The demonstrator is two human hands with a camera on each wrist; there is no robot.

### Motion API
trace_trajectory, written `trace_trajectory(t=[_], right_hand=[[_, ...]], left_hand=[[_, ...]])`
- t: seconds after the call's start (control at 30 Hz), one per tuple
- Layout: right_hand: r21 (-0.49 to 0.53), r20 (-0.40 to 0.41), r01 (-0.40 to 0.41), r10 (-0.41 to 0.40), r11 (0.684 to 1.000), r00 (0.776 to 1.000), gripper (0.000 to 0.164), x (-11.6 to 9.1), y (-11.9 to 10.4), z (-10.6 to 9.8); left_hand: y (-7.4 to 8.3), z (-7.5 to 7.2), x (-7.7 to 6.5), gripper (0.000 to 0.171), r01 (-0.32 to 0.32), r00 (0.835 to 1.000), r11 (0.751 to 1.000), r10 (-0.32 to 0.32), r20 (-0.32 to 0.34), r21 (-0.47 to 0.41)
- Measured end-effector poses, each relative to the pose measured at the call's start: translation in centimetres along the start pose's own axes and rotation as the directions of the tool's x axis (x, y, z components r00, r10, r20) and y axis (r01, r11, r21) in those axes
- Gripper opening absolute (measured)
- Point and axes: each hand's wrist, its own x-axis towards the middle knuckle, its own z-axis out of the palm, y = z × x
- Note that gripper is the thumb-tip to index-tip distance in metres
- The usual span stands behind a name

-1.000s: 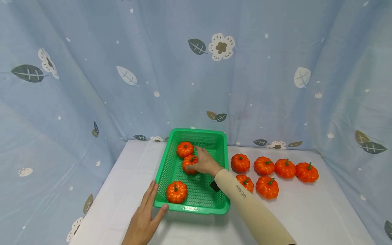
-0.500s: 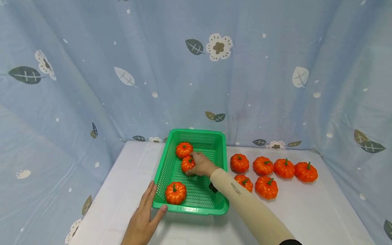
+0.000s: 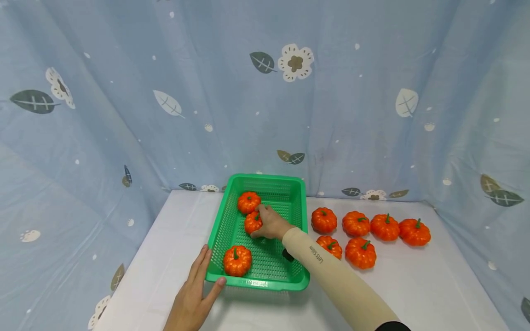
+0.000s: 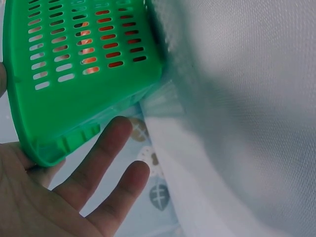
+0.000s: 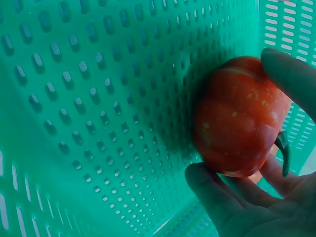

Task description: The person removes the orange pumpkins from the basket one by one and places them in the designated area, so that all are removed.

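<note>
Head view: right grip (image 3: 272,223) clasps middle pumpkin (image 3: 251,224), rear pumpkin (image 3: 249,202) just behind; left grip (image 3: 193,293), relaxed, touches basket (image 3: 275,285).

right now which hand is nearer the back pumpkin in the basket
Right hand, close by the back pumpkin; left hand, farther off, at the front left corner of the basket.

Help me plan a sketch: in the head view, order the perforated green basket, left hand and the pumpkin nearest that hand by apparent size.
Largest: perforated green basket
Middle: left hand
Smallest: orange pumpkin nearest that hand
</note>
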Motion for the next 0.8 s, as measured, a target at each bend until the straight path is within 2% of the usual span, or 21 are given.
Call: trace_trajectory(t=[0.17,0.5,0.63,0.8], right_hand=[[-0.008,-0.007,0.025,-0.025,1.0,1.0,0.085,0.0,-0.1,0.1],[0.051,-0.041,0.051,-0.049,0.997,0.998,0.084,-0.5,-0.7,-0.5],[0.024,-0.042,0.058,-0.057,0.998,0.997,0.085,-1.0,-1.3,-0.8],[0.062,-0.048,0.079,-0.076,0.995,0.996,0.085,-2.4,-2.3,-1.9]], left_hand=[[0.0,0.0,-0.1,0.079,0.001,1.0,1.0,-0.001,-0.001,-0.005],[-0.1,-0.1,-0.1,0.079,-0.005,1.0,1.0,0.005,-0.007,0.001],[0.0,-0.1,0.0,0.079,-0.002,1.0,1.0,0.002,-0.005,0.001],[0.1,-0.1,-0.1,0.079,0.0,1.0,1.0,0.0,-0.01,0.006]])
